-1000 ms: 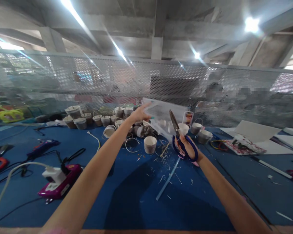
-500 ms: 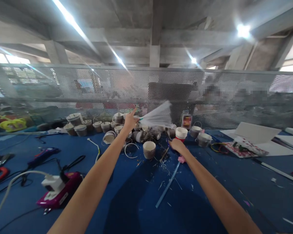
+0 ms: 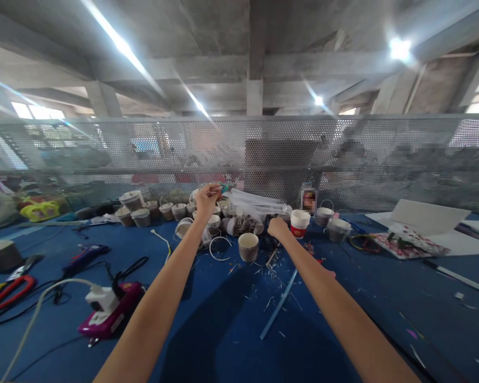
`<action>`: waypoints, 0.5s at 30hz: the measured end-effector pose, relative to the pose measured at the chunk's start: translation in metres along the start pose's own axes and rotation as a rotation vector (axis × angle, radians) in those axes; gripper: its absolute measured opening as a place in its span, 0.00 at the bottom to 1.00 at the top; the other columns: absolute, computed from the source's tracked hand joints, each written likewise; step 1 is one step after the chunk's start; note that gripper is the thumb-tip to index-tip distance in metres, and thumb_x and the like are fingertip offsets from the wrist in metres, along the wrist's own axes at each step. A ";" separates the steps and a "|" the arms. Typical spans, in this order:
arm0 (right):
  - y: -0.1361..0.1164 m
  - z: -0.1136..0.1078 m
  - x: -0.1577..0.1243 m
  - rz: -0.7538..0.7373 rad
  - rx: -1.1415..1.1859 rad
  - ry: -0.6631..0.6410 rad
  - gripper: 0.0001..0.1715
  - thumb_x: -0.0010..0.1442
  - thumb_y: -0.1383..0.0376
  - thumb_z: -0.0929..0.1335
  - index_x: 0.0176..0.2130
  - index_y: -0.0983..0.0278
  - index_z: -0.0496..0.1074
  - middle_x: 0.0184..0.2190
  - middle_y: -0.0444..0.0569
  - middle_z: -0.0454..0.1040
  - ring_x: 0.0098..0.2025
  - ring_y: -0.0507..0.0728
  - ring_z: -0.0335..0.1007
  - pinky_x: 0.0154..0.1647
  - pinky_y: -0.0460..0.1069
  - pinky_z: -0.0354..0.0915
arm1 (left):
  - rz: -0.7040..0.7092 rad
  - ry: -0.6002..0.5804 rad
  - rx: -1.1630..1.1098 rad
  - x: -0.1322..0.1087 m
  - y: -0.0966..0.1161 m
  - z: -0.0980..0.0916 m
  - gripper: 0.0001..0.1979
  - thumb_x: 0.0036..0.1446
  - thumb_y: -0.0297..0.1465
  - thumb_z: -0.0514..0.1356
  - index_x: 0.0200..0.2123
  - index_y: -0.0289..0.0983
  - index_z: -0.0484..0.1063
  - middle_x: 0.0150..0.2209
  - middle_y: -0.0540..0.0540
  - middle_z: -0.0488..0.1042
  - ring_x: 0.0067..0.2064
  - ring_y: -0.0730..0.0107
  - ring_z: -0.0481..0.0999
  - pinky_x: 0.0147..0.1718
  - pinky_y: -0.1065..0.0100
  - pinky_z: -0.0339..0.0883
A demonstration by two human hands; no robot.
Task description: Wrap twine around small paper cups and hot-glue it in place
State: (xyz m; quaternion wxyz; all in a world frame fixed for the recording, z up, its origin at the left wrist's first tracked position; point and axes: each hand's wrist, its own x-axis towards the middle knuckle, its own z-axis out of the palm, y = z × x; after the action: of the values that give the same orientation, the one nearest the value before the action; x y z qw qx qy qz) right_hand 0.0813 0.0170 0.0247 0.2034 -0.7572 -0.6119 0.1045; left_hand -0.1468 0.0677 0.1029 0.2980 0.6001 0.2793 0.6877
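Note:
My left hand [image 3: 207, 201] is raised over the row of pots, its fingers closed around the green end of a bundle of translucent white strips [image 3: 257, 202]. The strips stretch to the right, toward my other hand. Beside the stack of paper cups [image 3: 299, 222], my right hand [image 3: 278, 229] is closed; what lies in its fingers is hidden. Between the two forearms stands a small grey-sided pot [image 3: 248, 247]. Behind it is a heap of grey, stringy material [image 3: 243, 224].
Several small pots [image 3: 141, 217] line the back by a perforated metal screen [image 3: 175, 143]. At left are a purple power strip [image 3: 115, 314], cords and red-handled scissors [image 3: 14, 292]. A pale blue strip [image 3: 279, 306] and scraps lie in front. White sheets [image 3: 427, 221] lie at right.
The fanned-out white strips have dropped and drawn into a narrower, lower bundle. My right hand has shifted slightly left, and the blue-purple loop seen at it earlier is now hidden.

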 end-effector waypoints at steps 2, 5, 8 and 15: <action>0.001 -0.011 0.006 -0.041 0.053 0.032 0.24 0.42 0.70 0.71 0.42 0.75 0.72 0.44 0.69 0.71 0.48 0.70 0.66 0.44 0.56 0.63 | -0.023 -0.017 -0.039 0.002 0.002 0.006 0.13 0.37 0.32 0.65 0.29 0.33 0.70 0.24 0.49 0.74 0.21 0.76 0.72 0.22 0.73 0.68; 0.005 -0.018 0.014 -0.125 0.183 0.058 0.38 0.41 0.64 0.73 0.51 0.71 0.65 0.51 0.64 0.66 0.43 0.63 0.70 0.38 0.51 0.67 | -0.024 -0.074 -0.077 0.003 0.009 0.022 0.14 0.37 0.33 0.65 0.29 0.33 0.71 0.25 0.48 0.74 0.21 0.77 0.71 0.23 0.73 0.69; 0.006 -0.008 0.022 -0.177 0.301 0.054 0.33 0.47 0.59 0.70 0.51 0.68 0.64 0.50 0.58 0.68 0.35 0.55 0.73 0.30 0.47 0.69 | 0.021 -0.142 -0.092 0.004 0.023 0.041 0.14 0.38 0.33 0.65 0.30 0.32 0.72 0.26 0.47 0.75 0.22 0.76 0.72 0.23 0.72 0.70; 0.014 0.011 0.034 -0.169 0.328 0.052 0.13 0.56 0.64 0.63 0.34 0.70 0.73 0.31 0.54 0.76 0.33 0.55 0.73 0.34 0.47 0.67 | 0.145 -0.010 -0.152 0.014 0.056 0.037 0.12 0.42 0.30 0.64 0.33 0.34 0.71 0.23 0.51 0.72 0.22 0.78 0.72 0.23 0.74 0.69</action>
State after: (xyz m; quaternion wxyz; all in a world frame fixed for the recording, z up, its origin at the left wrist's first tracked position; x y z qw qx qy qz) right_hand 0.0970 0.0495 0.0114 0.3481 -0.6621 -0.6426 0.1656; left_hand -0.1154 0.0418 0.1576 0.2933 0.5981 0.1807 0.7236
